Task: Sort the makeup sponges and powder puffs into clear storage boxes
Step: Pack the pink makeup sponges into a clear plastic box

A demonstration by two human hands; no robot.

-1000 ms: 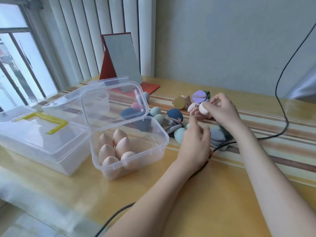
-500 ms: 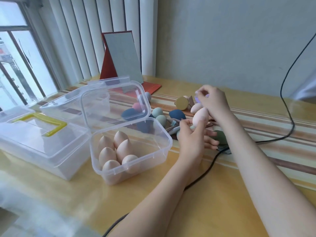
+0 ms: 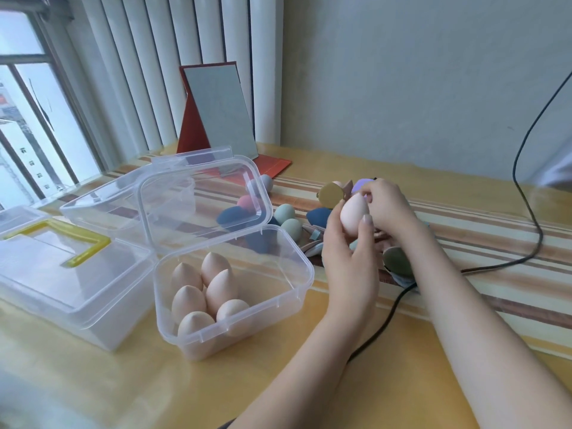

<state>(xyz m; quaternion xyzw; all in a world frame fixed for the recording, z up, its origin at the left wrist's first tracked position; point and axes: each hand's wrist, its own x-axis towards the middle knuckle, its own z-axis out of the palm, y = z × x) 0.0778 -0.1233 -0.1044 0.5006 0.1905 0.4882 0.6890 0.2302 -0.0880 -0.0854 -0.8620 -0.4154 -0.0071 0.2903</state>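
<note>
The desk (image 3: 309, 382) is yellow with brown and cream stripes along its far part. Peach-beige sponges (image 3: 204, 292) fill the clear box (image 3: 297, 274), whose neighbour box (image 3: 62, 274) bears a yellow handle (image 3: 89, 247). The loose pile shows navy (image 3: 318, 216), pale green (image 3: 284, 213), pink (image 3: 247, 202), lilac (image 3: 360, 185) and olive (image 3: 397, 261) pieces, before a red-framed mirror (image 3: 223, 113).

Grey wall (image 3: 402, 72) behind yellow striped table (image 3: 464, 218) — window (image 3: 37, 125) left, daylight, white blinds (image 3: 148, 72).
</note>
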